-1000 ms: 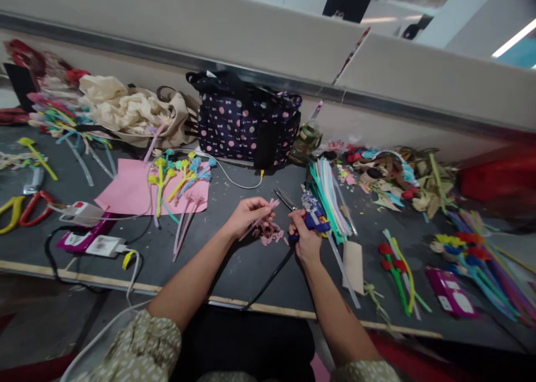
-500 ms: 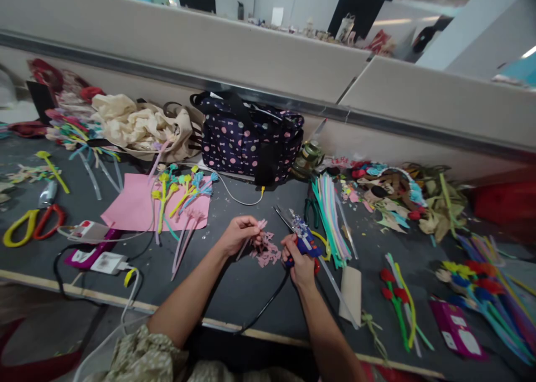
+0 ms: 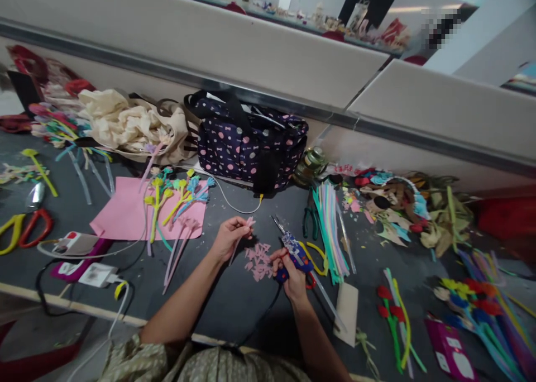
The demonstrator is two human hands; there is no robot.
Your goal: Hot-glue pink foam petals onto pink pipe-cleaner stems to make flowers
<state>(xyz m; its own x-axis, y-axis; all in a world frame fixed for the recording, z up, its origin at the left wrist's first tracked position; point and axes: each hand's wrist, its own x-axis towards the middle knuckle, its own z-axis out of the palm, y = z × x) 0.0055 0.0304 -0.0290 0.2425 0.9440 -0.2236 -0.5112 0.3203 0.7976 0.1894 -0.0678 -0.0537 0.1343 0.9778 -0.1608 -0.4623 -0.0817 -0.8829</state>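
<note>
Between the fingertips of my left hand (image 3: 231, 238) is a thin pink stem with a small pink flower (image 3: 250, 221) at its top. My right hand (image 3: 293, 278) grips a blue glue gun (image 3: 298, 254), its nozzle pointing up and left, with a long clear glue stick (image 3: 329, 301) out of its back. Loose pink petals (image 3: 257, 261) lie in a heap between the hands. Partly covered by the gun are scissors with a yellow handle (image 3: 320, 262); their blades show beyond it.
Pliers (image 3: 310, 217) and a bundle of pastel pipe cleaners (image 3: 330, 231) lie to the right. Finished stems rest on pink paper (image 3: 121, 209) at left, near a power strip (image 3: 77, 264) with cables. A dotted bag (image 3: 247, 142) stands at the back.
My left hand, with the pink stem, has drawn left, away from the petal heap. The glue gun has come slightly nearer to me. The camera view has shifted a little.
</note>
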